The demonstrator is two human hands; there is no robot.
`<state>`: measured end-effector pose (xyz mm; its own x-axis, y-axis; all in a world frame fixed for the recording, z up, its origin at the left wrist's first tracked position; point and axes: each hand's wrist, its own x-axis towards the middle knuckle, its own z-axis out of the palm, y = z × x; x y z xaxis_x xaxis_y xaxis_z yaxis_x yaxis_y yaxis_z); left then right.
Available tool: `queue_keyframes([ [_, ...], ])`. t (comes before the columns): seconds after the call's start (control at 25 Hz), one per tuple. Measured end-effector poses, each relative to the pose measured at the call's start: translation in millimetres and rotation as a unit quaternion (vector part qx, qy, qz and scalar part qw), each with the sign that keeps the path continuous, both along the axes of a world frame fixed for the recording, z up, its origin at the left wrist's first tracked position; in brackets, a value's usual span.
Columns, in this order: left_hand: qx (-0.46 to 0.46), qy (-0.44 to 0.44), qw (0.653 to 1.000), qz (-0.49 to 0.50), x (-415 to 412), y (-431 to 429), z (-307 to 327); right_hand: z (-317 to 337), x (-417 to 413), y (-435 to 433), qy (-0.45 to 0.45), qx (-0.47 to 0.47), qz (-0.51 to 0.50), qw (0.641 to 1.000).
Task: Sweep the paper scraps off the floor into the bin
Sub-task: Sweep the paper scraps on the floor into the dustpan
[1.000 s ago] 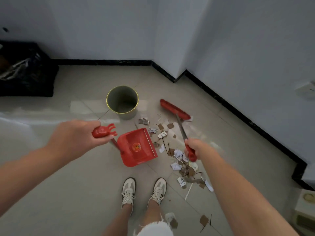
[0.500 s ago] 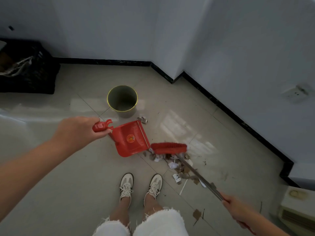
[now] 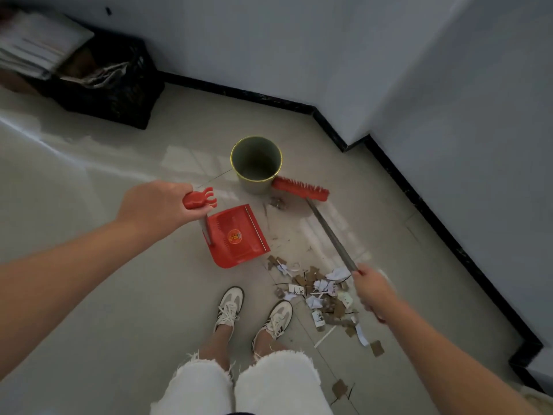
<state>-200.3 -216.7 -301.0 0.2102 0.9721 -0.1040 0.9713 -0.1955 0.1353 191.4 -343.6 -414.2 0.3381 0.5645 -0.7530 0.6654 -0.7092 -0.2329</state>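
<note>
Tiled floor (image 3: 119, 295) holds scraps (image 3: 320, 290) between dustpan (image 3: 236, 236) and broom (image 3: 300, 189)

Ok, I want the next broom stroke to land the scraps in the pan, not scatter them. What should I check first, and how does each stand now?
1. Left hand grips the dustpan handle: ok.
2. Right hand grips the broom stick: ok.
3. Dustpan sits low with its open edge toward the scraps: ok, though contact with the floor cannot be told.
4. Broom head behind the scrap pile: not ok; it is up beside the bin, far side of the pan.
5. Bin upright and open: ok.
6. Strays gathered: not ok; brown pieces lie apart, near the feet.
</note>
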Motion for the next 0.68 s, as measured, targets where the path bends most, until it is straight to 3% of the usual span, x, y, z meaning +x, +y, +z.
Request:
queue_keyframes([
  [0.12,0.002,0.016,1.000,0.010,-2.4,-3.9,-9.5,-37.7,-39.3,34.2,0.052,-0.037,-0.003,0.998],
  [0.24,0.003,0.032,0.999,0.014,-14.5,-2.7,-17.3,-54.9,-36.4,28.6,0.064,-0.077,0.060,0.993],
  [0.44,0.007,0.034,0.999,0.000,-23.5,3.8,-16.6,-34.4,58.4,-36.7,-0.065,-0.125,0.216,0.966],
  [0.68,0.014,0.034,0.998,-0.044,-16.7,17.2,-16.5,-9.4,155.2,-165.7,-0.147,-0.232,0.194,0.942],
])
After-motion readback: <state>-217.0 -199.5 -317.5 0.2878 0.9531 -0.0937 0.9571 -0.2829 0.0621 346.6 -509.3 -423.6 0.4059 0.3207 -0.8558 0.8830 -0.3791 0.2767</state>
